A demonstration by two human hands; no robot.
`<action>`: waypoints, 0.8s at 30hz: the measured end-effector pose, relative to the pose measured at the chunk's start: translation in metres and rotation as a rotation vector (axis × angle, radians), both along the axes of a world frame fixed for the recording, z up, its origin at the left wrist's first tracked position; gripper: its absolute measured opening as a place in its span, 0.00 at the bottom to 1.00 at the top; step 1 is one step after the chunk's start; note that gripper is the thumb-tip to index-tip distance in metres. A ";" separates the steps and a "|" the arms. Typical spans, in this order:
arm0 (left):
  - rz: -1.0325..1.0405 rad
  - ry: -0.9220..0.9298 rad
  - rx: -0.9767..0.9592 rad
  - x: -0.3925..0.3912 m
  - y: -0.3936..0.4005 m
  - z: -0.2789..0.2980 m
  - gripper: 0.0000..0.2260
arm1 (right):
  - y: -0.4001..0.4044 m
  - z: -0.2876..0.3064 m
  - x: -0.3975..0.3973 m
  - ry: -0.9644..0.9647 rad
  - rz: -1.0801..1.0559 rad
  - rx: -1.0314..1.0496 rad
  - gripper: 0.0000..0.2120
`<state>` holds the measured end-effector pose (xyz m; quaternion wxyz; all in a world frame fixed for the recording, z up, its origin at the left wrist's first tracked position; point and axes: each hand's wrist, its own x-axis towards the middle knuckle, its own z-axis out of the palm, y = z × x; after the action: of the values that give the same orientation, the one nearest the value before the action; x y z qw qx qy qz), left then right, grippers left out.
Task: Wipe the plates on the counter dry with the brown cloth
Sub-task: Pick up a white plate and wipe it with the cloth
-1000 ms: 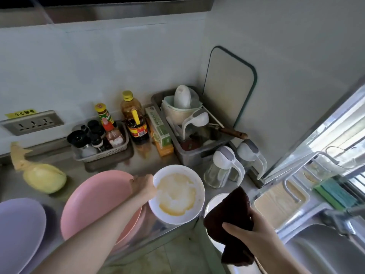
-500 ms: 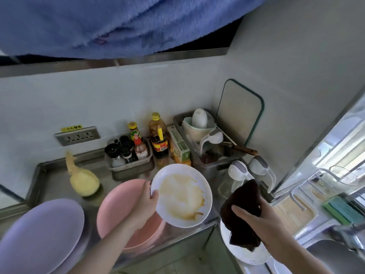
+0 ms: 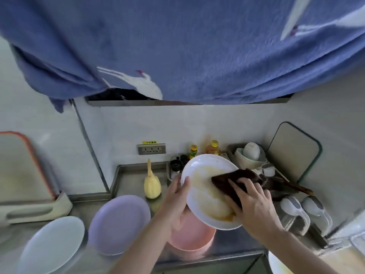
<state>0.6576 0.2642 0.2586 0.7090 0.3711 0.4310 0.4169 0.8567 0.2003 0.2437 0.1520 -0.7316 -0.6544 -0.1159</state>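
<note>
Your left hand [image 3: 177, 196] grips the white plate [image 3: 209, 190], tilted above the desk [image 3: 134, 178]; your right hand's fingers [image 3: 240, 189] press the brown cloth [image 3: 233, 181] onto it. Wiping is underway; next, sweep across the yellowish film.

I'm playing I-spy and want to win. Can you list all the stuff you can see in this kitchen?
white plate: 1, white with yellowish smears, held tilted above the counter
brown cloth: 1, dark brown, pressed on the white plate
pink plates: a stack, pink, under the held plate
purple plate: 1, lilac, counter, left of pink
pale blue plate: 1, bottom left
yellow gourd: 1, by the back wall
sauce bottles: at least 2, yellow caps, behind the white plate
cutting board: 1, green-edged, leaning in the corner
blue towel: 1, hanging overhead
left hand: grips the plate's rim
right hand: presses the cloth
</note>
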 end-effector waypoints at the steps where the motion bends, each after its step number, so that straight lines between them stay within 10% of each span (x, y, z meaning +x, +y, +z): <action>1: 0.007 -0.003 -0.005 -0.007 0.000 0.001 0.12 | -0.004 0.002 -0.010 0.018 0.011 -0.004 0.23; 12: 0.050 -0.124 -0.028 -0.032 -0.002 0.016 0.12 | -0.015 0.019 -0.112 0.253 0.392 0.049 0.19; 24: -0.005 -0.127 0.099 -0.068 0.001 0.064 0.15 | -0.016 0.069 -0.026 -0.078 0.593 -0.003 0.18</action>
<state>0.5897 0.2652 0.3229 0.7168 0.3796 0.3629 0.4587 0.8303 0.1846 0.3132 0.1528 -0.5037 -0.8451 -0.0934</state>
